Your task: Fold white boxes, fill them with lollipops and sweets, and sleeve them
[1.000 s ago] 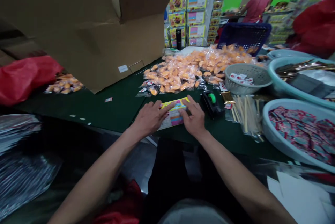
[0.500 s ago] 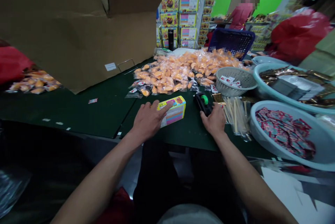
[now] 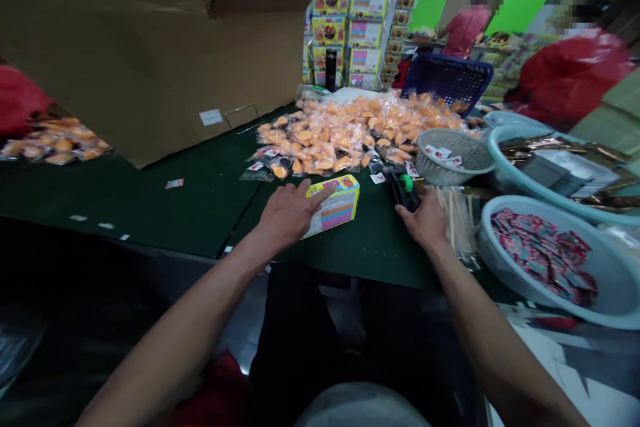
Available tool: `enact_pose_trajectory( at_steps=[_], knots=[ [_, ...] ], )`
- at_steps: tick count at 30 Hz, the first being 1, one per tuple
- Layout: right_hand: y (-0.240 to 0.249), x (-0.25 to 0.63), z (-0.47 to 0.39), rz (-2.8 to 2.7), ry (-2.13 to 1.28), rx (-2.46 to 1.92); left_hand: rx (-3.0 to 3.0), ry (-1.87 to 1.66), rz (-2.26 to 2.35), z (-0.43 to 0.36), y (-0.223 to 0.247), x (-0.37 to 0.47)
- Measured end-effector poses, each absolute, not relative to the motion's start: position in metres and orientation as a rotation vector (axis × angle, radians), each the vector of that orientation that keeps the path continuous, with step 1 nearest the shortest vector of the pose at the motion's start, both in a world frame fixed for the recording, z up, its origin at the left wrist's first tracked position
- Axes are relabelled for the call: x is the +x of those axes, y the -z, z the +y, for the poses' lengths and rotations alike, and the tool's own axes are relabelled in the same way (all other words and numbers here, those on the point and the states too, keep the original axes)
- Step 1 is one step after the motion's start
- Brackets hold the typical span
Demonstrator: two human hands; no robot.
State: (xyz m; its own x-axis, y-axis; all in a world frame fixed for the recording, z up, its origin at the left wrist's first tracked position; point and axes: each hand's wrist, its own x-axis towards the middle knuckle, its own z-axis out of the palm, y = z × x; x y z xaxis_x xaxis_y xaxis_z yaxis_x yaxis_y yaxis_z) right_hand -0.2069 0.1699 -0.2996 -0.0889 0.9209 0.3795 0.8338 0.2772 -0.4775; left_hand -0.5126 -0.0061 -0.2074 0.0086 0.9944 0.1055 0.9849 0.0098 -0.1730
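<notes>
My left hand (image 3: 287, 214) grips a small printed cardboard box (image 3: 336, 208) on the green table, fingers over its yellow top and index finger stretched along it. To the right, my right hand (image 3: 425, 217) is closed around the near end of a black tape dispenser (image 3: 403, 192) with a green roll core. A small white card (image 3: 377, 178) lies between box and dispenser. Just right of that hand are bundled wooden sticks (image 3: 461, 220) in clear wrap. Behind the box spreads a heap of orange pieces in clear bags (image 3: 345, 134).
A large carton (image 3: 175, 80) stands at the left. On the right are a grey basket (image 3: 453, 177) with small packets, a blue basin (image 3: 615, 267) of red sachets and another basin (image 3: 520, 170) with brown packs. People in red (image 3: 465, 27) are farther back.
My right hand has moved the tape dispenser slightly right, farther from the box. My left hand stays on the box. The view has shifted a little.
</notes>
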Motion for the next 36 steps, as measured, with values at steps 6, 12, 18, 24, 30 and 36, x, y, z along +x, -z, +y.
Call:
enact_pose_trajectory(
  at_steps=[6,12,18,24,30,36],
  knots=[
    [0.268,-0.182,0.190,-1.737,-0.594,-1.644,-2.037,-0.039,-2.042,-0.005,0.216,-0.507],
    [0.252,-0.192,0.214,-1.589,-1.045,-1.732,-2.035,-0.007,-2.042,-0.005,0.218,-0.507],
    [0.247,-0.200,0.202,-1.294,-1.302,-1.658,-2.023,0.011,-2.046,-0.005,0.219,-0.506],
    [0.251,-0.198,0.183,-1.077,-1.367,-1.538,-2.011,0.027,-2.022,-0.004,0.220,-0.506],
    [0.266,-0.199,0.161,-0.975,-1.456,-1.500,-2.013,0.029,-2.029,-0.004,0.220,-0.505],
    [0.280,-0.196,0.156,-0.952,-1.508,-1.447,-2.006,0.066,-2.068,-0.004,0.219,-0.504]
  ],
)
